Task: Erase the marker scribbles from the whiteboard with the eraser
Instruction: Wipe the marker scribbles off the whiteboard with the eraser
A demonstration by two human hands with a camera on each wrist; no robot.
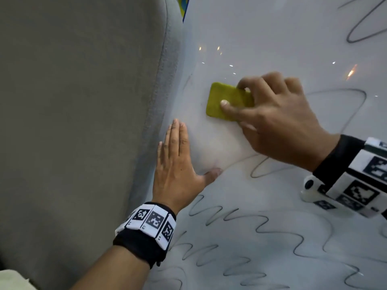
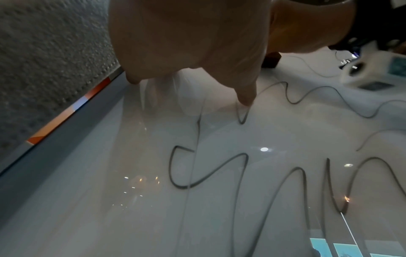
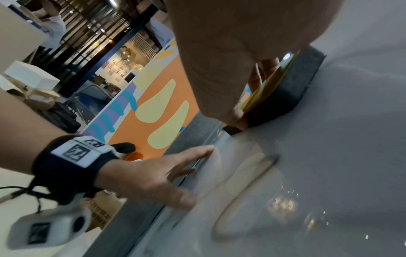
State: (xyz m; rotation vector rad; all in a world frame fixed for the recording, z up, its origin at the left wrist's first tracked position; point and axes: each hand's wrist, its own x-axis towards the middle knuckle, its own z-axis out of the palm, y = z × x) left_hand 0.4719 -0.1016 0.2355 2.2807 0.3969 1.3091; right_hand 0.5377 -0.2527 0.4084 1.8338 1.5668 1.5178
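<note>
A glossy whiteboard (image 1: 272, 195) fills the right of the head view, with black marker scribbles (image 1: 261, 227) across its lower and right parts. My right hand (image 1: 272, 122) grips a yellow-backed eraser (image 1: 226, 101) with its dark felt face (image 3: 292, 87) pressed on the board. Thumb and fingers curl round the eraser's edges. Around the eraser the board shows only faint smears. My left hand (image 1: 176, 164) lies flat on the board near its left edge, fingers straight and together, thumb spread. More scribbles (image 2: 241, 170) run below the left hand (image 2: 186, 43) in the left wrist view.
A grey textured wall panel (image 1: 83, 122) borders the board's left edge. In the right wrist view a colourful orange floor (image 3: 153, 104) and furniture lie beyond the board's edge. Both wrists wear camera bands with black-and-white markers (image 1: 150, 220).
</note>
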